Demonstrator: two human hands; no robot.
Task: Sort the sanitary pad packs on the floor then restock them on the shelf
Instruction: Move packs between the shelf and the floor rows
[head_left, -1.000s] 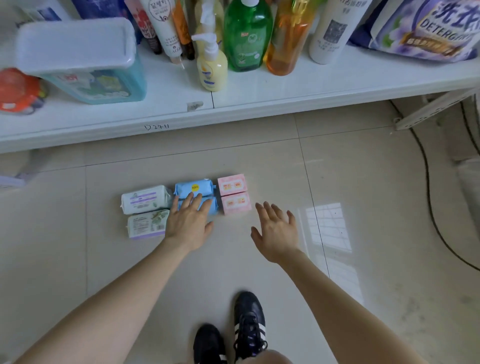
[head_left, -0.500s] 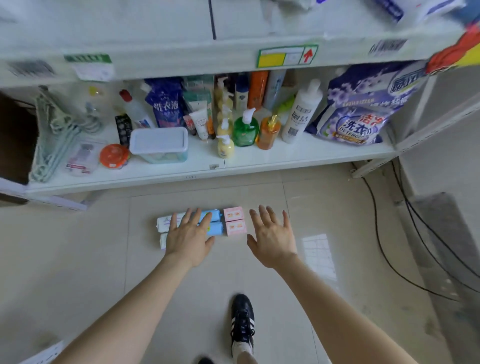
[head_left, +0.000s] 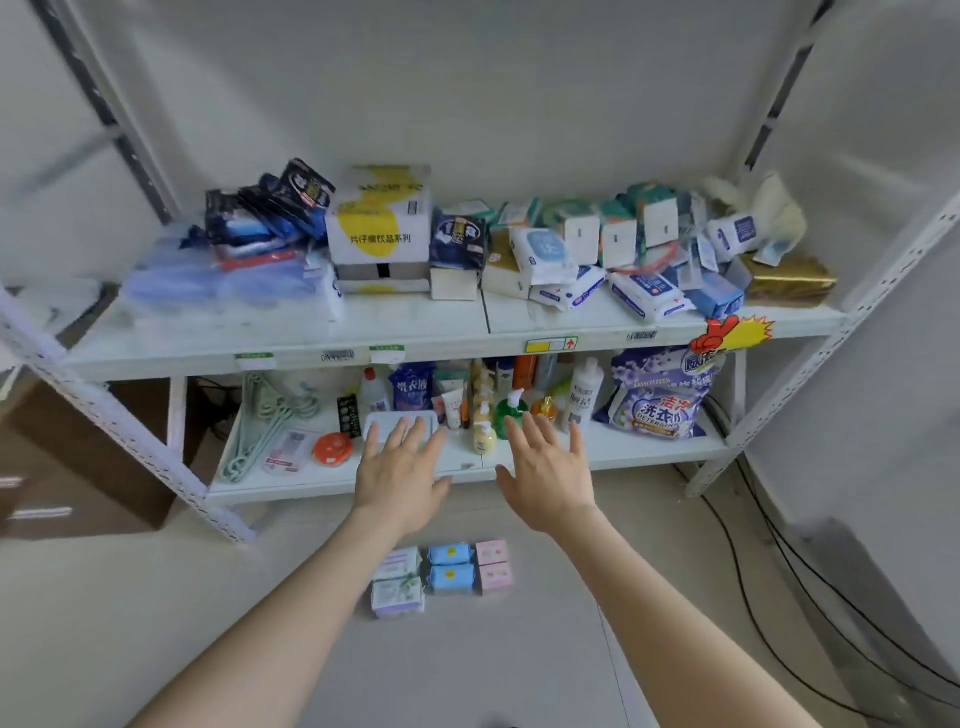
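On the floor tiles lie the sanitary pad packs, grouped by colour in pairs: two white-and-purple packs (head_left: 397, 582) on the left, two blue packs (head_left: 451, 566) in the middle, two pink packs (head_left: 494, 565) on the right. My left hand (head_left: 400, 470) and my right hand (head_left: 545, 470) are raised above the packs, in front of the lower shelf (head_left: 613, 457), both empty with fingers spread. My left forearm hides part of the white packs. The upper shelf (head_left: 270, 338) carries piles of packaged goods.
The lower shelf holds bottles (head_left: 511, 413), a white-lidded box (head_left: 400, 421), hangers (head_left: 265, 421), an orange lid (head_left: 332, 448) and a purple detergent bag (head_left: 657, 397). Black cables (head_left: 753, 587) run across the floor at right. A brown box (head_left: 67, 467) stands at left.
The view has tilted up from the floor to the whole shelf. Both hands have lifted off the packs, which stay sorted on the floor.
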